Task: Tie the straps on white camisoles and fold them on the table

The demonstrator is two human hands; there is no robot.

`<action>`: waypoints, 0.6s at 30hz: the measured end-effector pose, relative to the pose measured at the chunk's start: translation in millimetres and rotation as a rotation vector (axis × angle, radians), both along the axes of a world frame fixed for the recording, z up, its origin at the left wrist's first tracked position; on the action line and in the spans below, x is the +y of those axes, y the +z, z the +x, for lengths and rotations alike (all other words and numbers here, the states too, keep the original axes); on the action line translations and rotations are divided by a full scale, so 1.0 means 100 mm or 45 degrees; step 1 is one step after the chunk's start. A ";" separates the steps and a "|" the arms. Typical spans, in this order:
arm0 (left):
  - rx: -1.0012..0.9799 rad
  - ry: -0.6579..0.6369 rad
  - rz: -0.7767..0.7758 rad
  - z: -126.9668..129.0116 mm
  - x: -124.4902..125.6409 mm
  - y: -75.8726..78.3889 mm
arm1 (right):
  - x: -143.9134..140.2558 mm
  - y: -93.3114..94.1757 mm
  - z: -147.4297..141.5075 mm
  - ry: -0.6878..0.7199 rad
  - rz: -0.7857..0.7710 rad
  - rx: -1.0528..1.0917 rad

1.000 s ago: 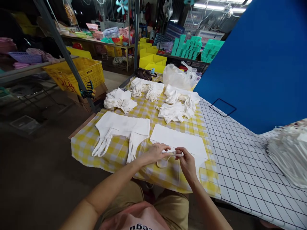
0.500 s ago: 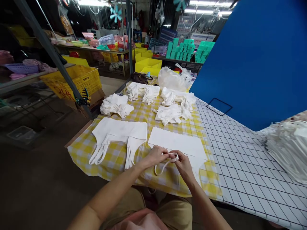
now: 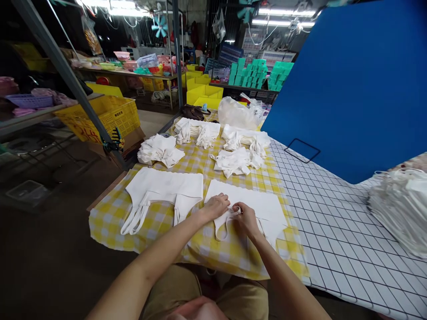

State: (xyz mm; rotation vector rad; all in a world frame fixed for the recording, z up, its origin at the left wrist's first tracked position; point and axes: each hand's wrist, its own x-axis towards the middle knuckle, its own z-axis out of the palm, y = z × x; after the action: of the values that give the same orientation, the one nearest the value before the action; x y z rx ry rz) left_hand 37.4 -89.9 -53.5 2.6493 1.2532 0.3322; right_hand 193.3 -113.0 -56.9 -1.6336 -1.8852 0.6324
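A white strapped top [image 3: 248, 198], like a camisole or bra top, lies flat before me on the right, its scalloped edge pointing away. My left hand [image 3: 217, 207] rests on its left part, fingers stretched out over the fabric. Close beside it, my right hand [image 3: 247, 219] pinches a thin white strap [image 3: 221, 233] of this top; a small loop shows at the fingertips. The strap hangs down in a curve over the cloth. To the left lies another white strapped top [image 3: 163, 184], spread flat with straps toward me.
A yellow checked cloth [image 3: 196, 166] covers the table. Folded white stacks [image 3: 200, 129] and a crumpled white pile [image 3: 160, 149] lie farther back. Right are a white grid-patterned surface [image 3: 320, 231], a blue panel [image 3: 347, 89] and a white garment heap [image 3: 400, 209]. A metal post [image 3: 70, 84] rises left.
My left hand has let go of the strap and moved slightly up and left onto the top. The right hand has shifted slightly up with the strap. The strap lies closer to the top.
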 end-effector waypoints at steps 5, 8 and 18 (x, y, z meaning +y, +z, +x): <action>-0.006 0.039 -0.034 0.03 0.05 -0.05 | 0.05 -0.01 -0.02 0.026 0.000 -0.115; -0.101 0.103 -0.078 0.03 0.10 -0.09 | 0.08 0.00 -0.03 0.053 0.016 -0.190; -0.288 0.141 -0.294 -0.01 0.16 -0.01 | 0.17 0.01 -0.05 0.151 0.058 -0.422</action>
State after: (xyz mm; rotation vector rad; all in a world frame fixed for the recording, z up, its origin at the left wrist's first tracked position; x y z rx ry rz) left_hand 36.1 -74.0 -54.4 2.2848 1.2821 0.4592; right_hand 188.8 -95.9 -56.1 -1.6884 -2.2276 0.3777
